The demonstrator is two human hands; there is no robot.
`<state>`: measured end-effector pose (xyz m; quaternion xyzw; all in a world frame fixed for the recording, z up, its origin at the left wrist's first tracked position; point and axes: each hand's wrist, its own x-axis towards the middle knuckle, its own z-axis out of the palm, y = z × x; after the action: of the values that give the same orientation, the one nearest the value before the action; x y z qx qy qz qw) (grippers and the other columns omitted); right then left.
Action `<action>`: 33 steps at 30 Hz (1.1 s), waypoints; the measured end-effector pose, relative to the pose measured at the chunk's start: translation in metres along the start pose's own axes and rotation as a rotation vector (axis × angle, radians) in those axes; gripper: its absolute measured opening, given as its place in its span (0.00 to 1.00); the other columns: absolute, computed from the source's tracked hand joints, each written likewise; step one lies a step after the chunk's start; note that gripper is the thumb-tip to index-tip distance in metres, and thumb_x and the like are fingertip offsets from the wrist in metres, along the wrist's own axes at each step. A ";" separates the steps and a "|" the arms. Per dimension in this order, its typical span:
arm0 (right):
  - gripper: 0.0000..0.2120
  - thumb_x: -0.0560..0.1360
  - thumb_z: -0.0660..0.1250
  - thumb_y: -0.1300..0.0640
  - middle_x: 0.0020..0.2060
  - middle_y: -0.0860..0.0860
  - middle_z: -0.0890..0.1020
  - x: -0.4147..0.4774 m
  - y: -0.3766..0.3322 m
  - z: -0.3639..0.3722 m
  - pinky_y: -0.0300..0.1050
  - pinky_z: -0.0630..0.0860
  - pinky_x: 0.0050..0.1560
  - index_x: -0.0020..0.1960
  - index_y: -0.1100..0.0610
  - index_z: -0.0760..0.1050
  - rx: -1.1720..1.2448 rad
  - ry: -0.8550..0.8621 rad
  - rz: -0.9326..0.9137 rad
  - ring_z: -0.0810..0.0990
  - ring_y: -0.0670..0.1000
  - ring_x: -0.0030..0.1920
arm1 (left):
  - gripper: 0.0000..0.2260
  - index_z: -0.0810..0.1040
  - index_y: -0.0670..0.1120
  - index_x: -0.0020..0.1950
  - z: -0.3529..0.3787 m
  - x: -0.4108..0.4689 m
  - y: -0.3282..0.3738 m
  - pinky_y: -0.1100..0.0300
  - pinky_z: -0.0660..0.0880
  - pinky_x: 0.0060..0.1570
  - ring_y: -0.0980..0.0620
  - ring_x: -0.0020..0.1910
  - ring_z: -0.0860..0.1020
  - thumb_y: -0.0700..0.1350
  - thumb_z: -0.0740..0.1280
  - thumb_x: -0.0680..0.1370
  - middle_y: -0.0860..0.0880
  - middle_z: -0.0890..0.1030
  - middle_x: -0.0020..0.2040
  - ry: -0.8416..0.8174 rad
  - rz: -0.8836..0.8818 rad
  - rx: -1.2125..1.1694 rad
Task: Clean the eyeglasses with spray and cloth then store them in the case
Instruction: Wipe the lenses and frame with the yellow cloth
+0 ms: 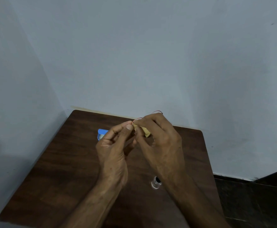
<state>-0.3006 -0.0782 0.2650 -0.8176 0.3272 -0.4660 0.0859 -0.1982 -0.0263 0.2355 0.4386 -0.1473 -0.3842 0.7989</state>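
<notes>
table (60,162) sits in a room corner, back edge vs the wall (150,63). left hand (114,145) & right hand (159,134) meet above the table's back half, fingertips close. eyeglasses (138,118) & cloth (146,131) are held btwn them, off the tabletop. case (102,133) lies on the table behind the left hand, partly hidden. spray bottle (156,182) stands nearer the front edge, btwn the forearms, just beside the right one.

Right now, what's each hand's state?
Left hand: pinches the eyeglasses by the frame.
Right hand: grips the yellow cloth against the eyeglasses.
</notes>
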 end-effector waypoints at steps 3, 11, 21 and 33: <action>0.04 0.76 0.74 0.61 0.48 0.51 0.83 0.004 0.004 -0.001 0.50 0.80 0.46 0.51 0.58 0.85 -0.037 0.044 0.071 0.82 0.51 0.47 | 0.10 0.88 0.43 0.51 -0.001 0.000 0.000 0.58 0.84 0.44 0.49 0.47 0.89 0.44 0.78 0.72 0.44 0.89 0.48 -0.026 -0.013 -0.043; 0.04 0.76 0.75 0.61 0.47 0.50 0.83 0.002 0.001 0.001 0.49 0.81 0.45 0.51 0.58 0.85 -0.014 0.044 0.063 0.82 0.50 0.47 | 0.08 0.89 0.44 0.51 -0.004 0.000 0.000 0.59 0.84 0.44 0.48 0.48 0.89 0.43 0.77 0.73 0.44 0.90 0.50 -0.019 -0.040 -0.041; 0.05 0.76 0.75 0.63 0.48 0.50 0.83 -0.001 -0.002 0.007 0.47 0.80 0.48 0.52 0.58 0.85 0.047 0.028 0.064 0.82 0.49 0.48 | 0.08 0.89 0.45 0.52 -0.009 0.002 0.002 0.59 0.84 0.42 0.49 0.48 0.89 0.43 0.77 0.74 0.44 0.89 0.51 -0.002 -0.051 -0.032; 0.05 0.74 0.76 0.63 0.46 0.51 0.83 -0.004 -0.007 0.021 0.49 0.80 0.46 0.49 0.57 0.85 0.003 0.000 0.068 0.82 0.52 0.46 | 0.05 0.89 0.46 0.48 -0.016 0.013 0.011 0.59 0.84 0.43 0.48 0.48 0.87 0.41 0.76 0.73 0.43 0.88 0.48 0.046 -0.061 -0.097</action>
<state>-0.2816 -0.0739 0.2536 -0.8059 0.3543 -0.4630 0.1029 -0.1749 -0.0234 0.2342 0.4122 -0.0967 -0.4048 0.8105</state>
